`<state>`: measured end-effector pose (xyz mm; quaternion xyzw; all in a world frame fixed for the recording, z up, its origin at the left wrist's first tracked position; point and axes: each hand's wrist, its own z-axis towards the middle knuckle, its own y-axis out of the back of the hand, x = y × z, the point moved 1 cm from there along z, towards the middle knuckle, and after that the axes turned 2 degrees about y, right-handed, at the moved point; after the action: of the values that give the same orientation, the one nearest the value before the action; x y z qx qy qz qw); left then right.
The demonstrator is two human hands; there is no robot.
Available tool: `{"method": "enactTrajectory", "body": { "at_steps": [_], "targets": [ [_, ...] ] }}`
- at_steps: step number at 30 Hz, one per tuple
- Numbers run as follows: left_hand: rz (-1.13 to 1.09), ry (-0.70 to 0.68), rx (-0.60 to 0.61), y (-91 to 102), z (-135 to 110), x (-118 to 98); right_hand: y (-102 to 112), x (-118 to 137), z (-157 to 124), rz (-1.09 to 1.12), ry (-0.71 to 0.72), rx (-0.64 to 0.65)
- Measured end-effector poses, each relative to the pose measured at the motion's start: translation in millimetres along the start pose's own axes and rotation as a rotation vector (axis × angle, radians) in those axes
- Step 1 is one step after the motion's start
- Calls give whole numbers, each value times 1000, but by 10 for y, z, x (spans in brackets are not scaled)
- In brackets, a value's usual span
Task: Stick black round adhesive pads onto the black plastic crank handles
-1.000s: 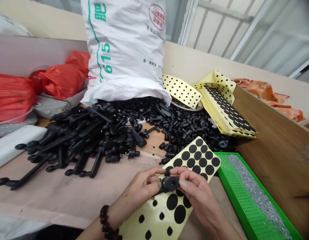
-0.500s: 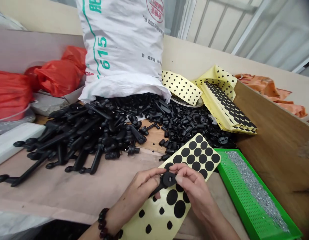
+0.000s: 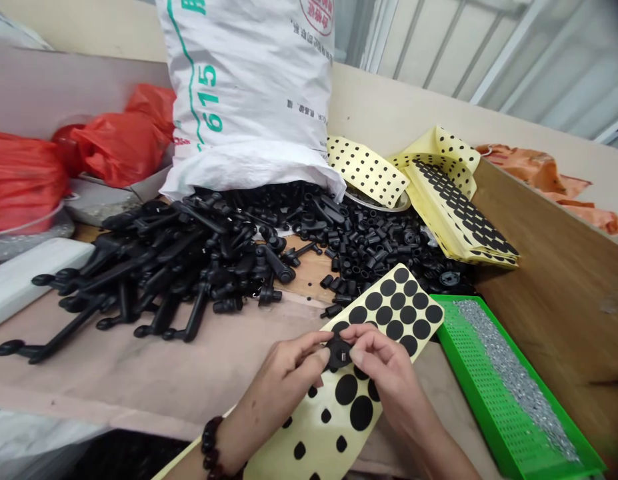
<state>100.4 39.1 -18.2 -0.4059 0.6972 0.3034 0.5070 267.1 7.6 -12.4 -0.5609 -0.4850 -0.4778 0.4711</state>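
Working at a paper-covered surface (image 3: 139, 373) that's seriously packed. Biggest thing by far is the white woven sack (image 3: 249, 80) slumped at the far side, with red plastic bags (image 3: 119, 140) heaped off to its left. Spread out in front of it is a big pile of black plastic lever handles (image 3: 173, 267), and to the right of those a mound of small black bushings (image 3: 369, 250). Further right there's a stack of yellow backing sheets (image 3: 459, 207) with black dots, and on the near right a green perforated tray (image 3: 481, 400) holds a strip of silver bits (image 3: 513, 373), too small to say what they are.

Another yellow sheet of black dots (image 3: 383, 313) lies right under the hands. Looks like the step in hand is close pinch work: the left hand (image 3: 283, 380), with a dark bead bracelet (image 3: 211, 448) on its wrist, and the right hand (image 3: 383, 367) meet over the middle of that sheet. Between them is a round black hub (image 3: 339, 353). The left thumb (image 3: 321, 357) presses its side while the right fingers (image 3: 363, 340) pinch it from above. Can't tell if it's touching the sheet. IMO the next move calls for steady fingers, since both hands are tied up on that one small part.
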Motion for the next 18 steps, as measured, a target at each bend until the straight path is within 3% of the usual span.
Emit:
{"method": "enactTrajectory", "body": {
  "at_steps": [11, 18],
  "targets": [
    [60, -86, -58, -20, 2, 53, -46, -5, -20, -43, 20, 8],
    [4, -93, -113, 18, -74, 66, -58, -37, -23, 263, -181, 34]
  ]
}}
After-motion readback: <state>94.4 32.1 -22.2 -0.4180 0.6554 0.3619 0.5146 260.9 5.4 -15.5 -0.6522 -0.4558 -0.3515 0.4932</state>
